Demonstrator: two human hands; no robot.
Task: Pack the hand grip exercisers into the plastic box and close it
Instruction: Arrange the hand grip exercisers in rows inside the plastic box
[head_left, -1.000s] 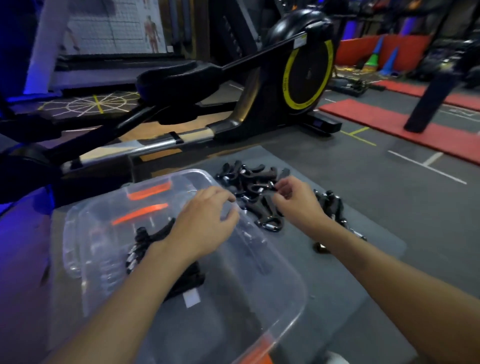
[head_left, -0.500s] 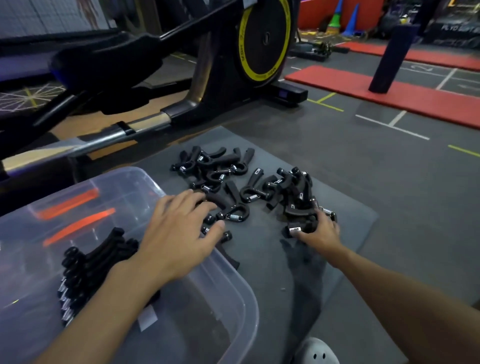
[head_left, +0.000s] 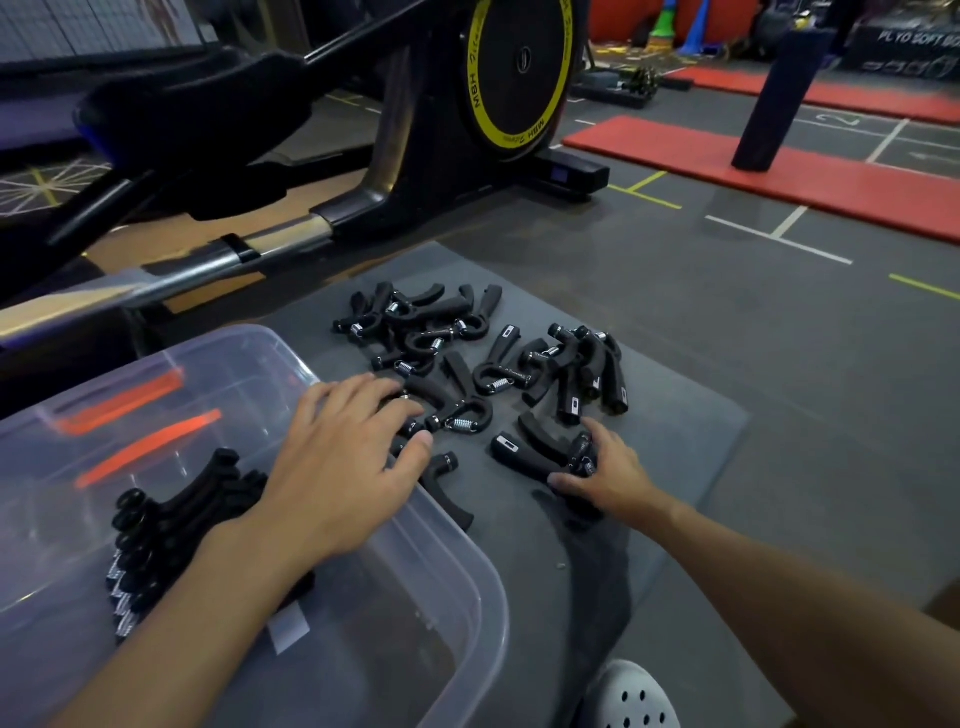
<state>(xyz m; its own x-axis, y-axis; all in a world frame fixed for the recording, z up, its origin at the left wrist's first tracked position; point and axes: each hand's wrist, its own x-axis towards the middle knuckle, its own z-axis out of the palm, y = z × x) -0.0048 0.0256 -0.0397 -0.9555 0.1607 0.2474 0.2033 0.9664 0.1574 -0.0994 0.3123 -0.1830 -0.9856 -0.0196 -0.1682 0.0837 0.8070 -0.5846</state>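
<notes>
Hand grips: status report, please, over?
Left hand flat on loose grips. Right hand closing on one exerciser. Plastic box open, partly filled. Nothing in the way.

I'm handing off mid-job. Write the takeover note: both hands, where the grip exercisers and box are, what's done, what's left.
Left hand: spread flat over the box's near-right rim, fingers resting on loose exercisers; no firm grasp visible.
Right hand: closing on one hand grip exerciser on the grey mat; not lifted.
Plastic box: open, with a packed row of exercisers inside at left.
Loose pile: many lie on the mat beyond the hands.
Done: one row packed.
Left: pack the rest, then close the box; which part is its lid is unclear.
</notes>
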